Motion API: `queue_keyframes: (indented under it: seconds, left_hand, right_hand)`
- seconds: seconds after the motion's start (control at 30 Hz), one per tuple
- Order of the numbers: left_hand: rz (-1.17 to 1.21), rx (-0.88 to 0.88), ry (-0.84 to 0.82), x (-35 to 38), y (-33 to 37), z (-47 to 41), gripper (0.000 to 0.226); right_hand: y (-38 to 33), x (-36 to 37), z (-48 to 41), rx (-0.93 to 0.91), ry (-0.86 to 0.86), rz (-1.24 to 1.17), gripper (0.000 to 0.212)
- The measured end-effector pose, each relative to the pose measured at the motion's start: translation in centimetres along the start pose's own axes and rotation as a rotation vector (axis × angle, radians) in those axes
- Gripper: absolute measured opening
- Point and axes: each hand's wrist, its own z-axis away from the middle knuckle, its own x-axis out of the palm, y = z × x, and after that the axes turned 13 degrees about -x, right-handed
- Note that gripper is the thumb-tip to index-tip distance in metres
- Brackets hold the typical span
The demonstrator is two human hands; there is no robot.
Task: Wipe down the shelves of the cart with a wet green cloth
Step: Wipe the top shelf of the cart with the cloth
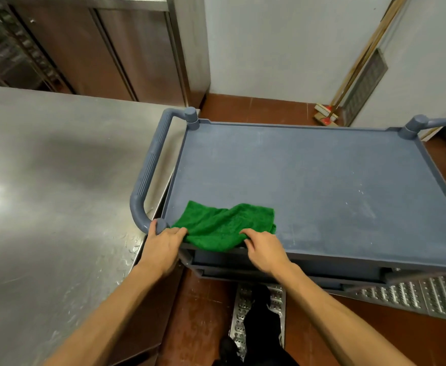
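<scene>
You are pinching the cloth (227, 225) with both left hand (163, 243) and right hand (265, 250) at the shelf's (322, 180) near-left corner, where its edge, overhanging the rim, is probably risking sliding off.

lower shelves (243, 262): mostly hidden under top shelf (309, 180) | right handle (438, 124): cut off

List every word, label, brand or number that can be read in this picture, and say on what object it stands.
None can be read. The cart, the green cloth, the steel table and the wall show no writing.
</scene>
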Motion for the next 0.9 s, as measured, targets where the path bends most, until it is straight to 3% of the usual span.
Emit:
queue_keyframes:
  seconds: [0.13, 0.23, 0.5, 0.77, 0.9]
  left_hand:
    - [0.23, -0.058, 0.054, -2.7, -0.2, -1.3, 0.052]
    - [0.419, -0.171, 0.103, -5.1, -0.3, -3.0, 0.038]
    - [0.641, -0.392, 0.205, -8.5, 0.1, -10.5, 0.028]
    - [0.707, -0.336, 0.365, -9.7, -0.4, -18.5, 0.033]
    - [0.713, -0.306, 0.28, -8.1, -0.5, -21.4, 0.033]
  right_hand:
    - [1.2, -2.4, -2.4, 0.027, 0.07, -0.09, 0.029]
    - [1.4, -4.5, -5.2, 0.046, 0.176, -0.183, 0.023]
    - [1.1, -8.3, -15.1, 0.174, 0.391, -0.553, 0.022]
    - [1.5, -9.2, -24.0, 0.146, 0.418, -0.724, 0.026]
    - [2.1, -8.2, -26.5, 0.128, 0.442, -0.699, 0.027]
